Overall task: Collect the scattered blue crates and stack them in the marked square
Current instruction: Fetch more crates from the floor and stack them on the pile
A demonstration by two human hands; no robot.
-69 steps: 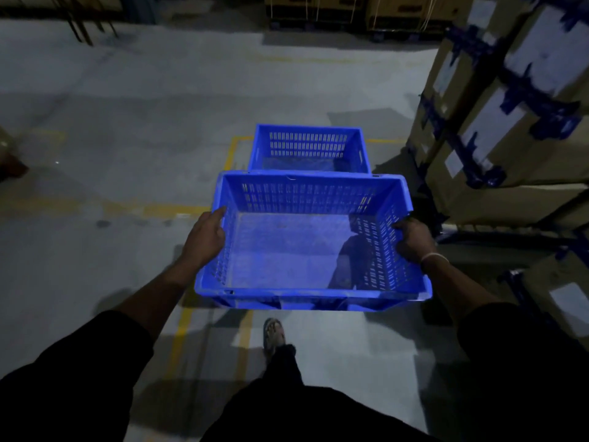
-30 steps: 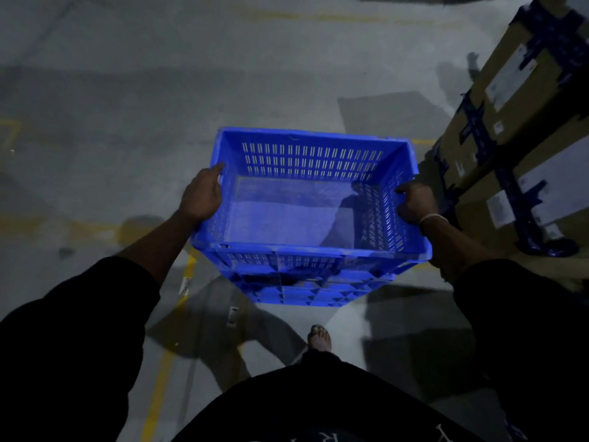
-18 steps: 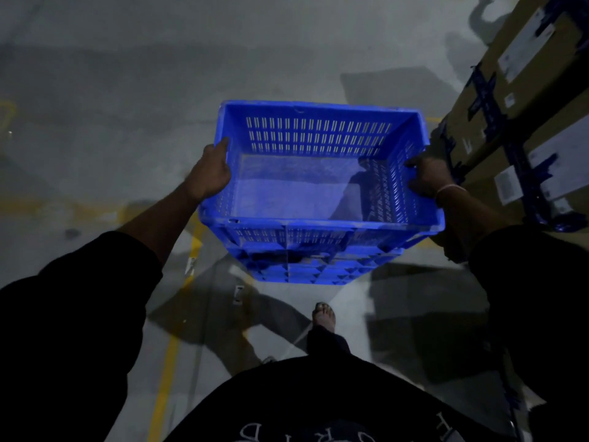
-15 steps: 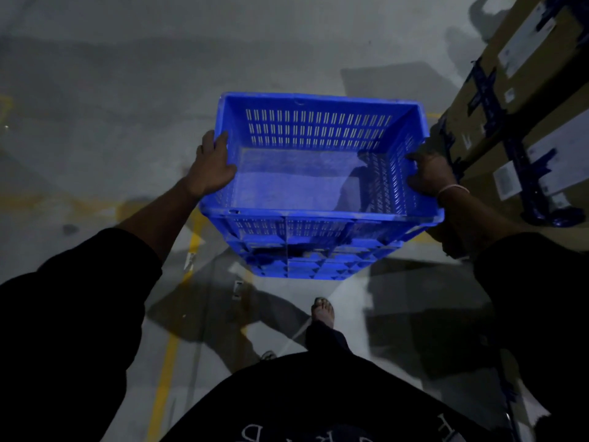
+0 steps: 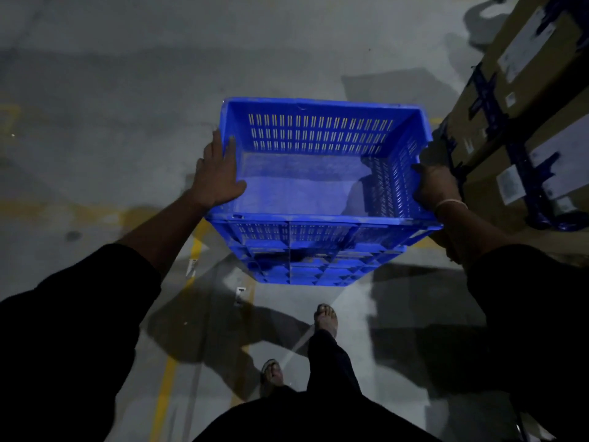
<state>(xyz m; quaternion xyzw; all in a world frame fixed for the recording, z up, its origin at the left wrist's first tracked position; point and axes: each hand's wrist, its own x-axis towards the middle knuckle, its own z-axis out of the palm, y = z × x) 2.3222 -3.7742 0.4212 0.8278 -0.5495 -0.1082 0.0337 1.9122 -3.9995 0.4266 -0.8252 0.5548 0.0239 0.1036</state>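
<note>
Sitting on another crate inside the yellow floor lines, the top blue crate looks light, rigid and slick-walled. Left hand lies flat, fingers straight along the left rim; right hand curls over the right rim, the sensible place to grab.

**Clothing and build, seen from above**

Dark, loose top, black or near it in this dim light. Left sleeve wide and baggy, ending at the forearm; right sleeve the same cut. Both forearms bare below the cuffs. Left hand bare, no ring visible. Right hand bare, with a thin pale bangle at the wrist (could be thread or metal; too small to tell). Dark trousers, narrow at the shin. Open sandals: one foot with toes showing, the other foot with a strap across it.
</note>
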